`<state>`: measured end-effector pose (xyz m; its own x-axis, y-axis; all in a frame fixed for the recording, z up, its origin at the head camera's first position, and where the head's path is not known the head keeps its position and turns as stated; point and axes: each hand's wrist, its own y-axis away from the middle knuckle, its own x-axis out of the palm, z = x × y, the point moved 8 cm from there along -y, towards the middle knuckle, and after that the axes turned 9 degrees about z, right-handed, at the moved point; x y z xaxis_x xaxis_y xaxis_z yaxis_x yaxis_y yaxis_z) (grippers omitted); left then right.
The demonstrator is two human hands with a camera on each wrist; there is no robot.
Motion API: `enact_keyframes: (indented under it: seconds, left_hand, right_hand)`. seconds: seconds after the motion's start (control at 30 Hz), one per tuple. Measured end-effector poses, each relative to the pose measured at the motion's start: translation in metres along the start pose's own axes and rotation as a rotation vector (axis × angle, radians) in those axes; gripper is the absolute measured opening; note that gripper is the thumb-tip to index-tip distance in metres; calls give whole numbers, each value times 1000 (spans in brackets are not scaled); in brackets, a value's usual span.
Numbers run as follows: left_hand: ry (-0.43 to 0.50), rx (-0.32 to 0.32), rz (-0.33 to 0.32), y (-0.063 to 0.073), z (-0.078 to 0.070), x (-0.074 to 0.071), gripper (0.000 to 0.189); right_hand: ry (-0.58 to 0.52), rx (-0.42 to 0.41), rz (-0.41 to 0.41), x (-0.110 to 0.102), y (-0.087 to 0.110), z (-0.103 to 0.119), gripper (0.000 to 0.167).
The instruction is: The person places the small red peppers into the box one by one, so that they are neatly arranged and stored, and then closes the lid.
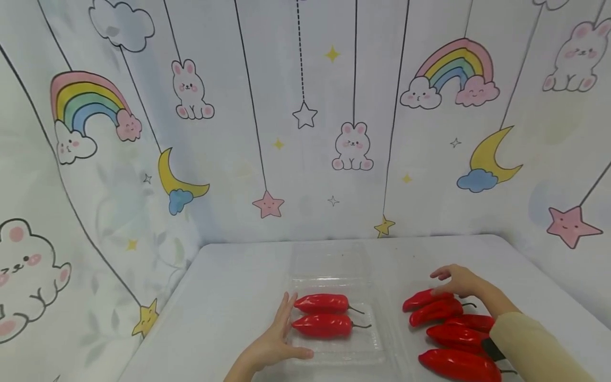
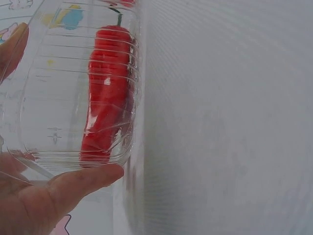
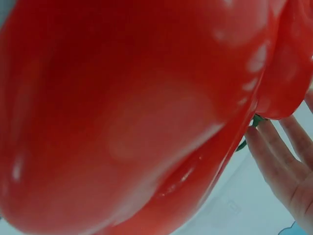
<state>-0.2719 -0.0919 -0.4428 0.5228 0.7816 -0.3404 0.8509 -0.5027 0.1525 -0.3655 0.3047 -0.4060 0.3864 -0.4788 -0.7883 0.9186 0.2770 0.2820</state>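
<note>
Two red chili peppers, a far one and a near one, lie side by side in a clear plastic container, stems to the right. My left hand rests against its left end, fingers straight along the side and thumb out at the near corner. Through the clear wall, the left wrist view shows a red pepper above the thumb. My right hand is over the farthest pepper of the right-hand group, fingers extended beside it. Large red peppers hide much of the right wrist view.
Several more red peppers, among them a near one, lie in a row on the right, partly under the right sleeve. A clear flap extends behind the container. The white table meets a patterned curtain behind.
</note>
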Motion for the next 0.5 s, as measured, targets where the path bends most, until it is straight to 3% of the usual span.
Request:
enact_keyframes:
  seconds: [0.5]
  left_hand:
    - [-12, -14, 1, 0, -1, 0, 113]
  right_hand:
    - [-90, 37, 98, 9, -2, -1, 55]
